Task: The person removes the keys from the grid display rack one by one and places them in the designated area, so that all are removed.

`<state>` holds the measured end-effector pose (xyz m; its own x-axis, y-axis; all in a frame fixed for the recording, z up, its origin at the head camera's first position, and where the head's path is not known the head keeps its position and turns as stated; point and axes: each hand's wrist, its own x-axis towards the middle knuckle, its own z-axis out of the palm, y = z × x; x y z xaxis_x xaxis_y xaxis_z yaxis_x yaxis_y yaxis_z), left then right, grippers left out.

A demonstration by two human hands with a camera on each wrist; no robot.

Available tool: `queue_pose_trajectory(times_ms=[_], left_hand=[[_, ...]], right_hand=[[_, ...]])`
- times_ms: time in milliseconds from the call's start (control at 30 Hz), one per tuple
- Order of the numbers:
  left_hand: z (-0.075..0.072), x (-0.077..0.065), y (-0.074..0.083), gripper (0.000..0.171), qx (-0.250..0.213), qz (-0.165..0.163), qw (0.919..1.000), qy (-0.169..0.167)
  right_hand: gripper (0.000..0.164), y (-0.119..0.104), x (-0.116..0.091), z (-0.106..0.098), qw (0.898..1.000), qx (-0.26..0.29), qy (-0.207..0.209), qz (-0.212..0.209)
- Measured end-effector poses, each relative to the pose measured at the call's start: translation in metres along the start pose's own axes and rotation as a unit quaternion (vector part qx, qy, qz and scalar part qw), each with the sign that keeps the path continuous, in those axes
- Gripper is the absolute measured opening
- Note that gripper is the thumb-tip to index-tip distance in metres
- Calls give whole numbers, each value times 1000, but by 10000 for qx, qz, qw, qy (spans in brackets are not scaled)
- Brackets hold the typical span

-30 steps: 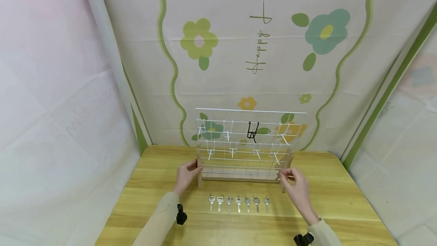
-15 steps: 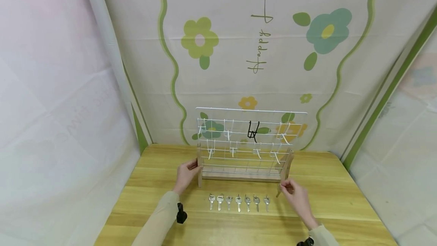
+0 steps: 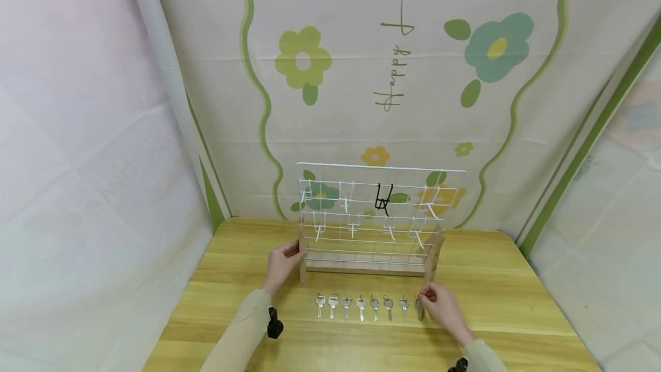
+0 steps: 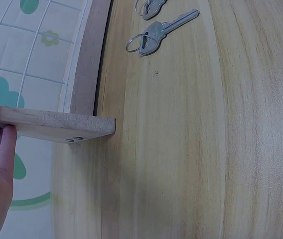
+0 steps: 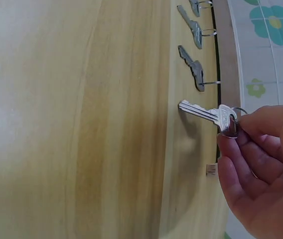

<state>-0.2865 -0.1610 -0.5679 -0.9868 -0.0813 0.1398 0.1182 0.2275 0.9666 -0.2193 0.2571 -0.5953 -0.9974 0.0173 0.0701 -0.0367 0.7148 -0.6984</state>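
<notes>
My right hand pinches a silver key by its ring, between thumb and fingers. The key's tip points down at the tabletop, at the right end of a row of several keys lying with their rings toward the rack. At the other side, my left hand grips the left wooden post of a wire rack, thumb on one face and fingers on the other. White hooks and one black hook hang from the rack's white wire grid.
The rack's right wooden post stands just beyond my right hand. A wooden base bar joins both posts. Floral cloth rises behind the wood-grain table and along both its sides.
My right hand has moved down and toward me with the key, from beside the rack's right post to the right end of the key row. My left hand has stayed on its post.
</notes>
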Motion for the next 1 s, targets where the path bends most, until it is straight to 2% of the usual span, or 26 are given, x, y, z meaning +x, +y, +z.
queue_pose_trajectory(times_ms=[333,667,1000], left_hand=[[0,0,-2,40,-15,-89,10000,3],[0,0,-3,41,-35,-102,9999,-20],[-2,2,-5,45,-63,-56,10000,-51]], right_hand=[[6,6,8,9,9993,-302,-171,-140],[9,8,5,14,9996,-168,-101,-219],[8,10,5,14,9999,0,-96,-45]])
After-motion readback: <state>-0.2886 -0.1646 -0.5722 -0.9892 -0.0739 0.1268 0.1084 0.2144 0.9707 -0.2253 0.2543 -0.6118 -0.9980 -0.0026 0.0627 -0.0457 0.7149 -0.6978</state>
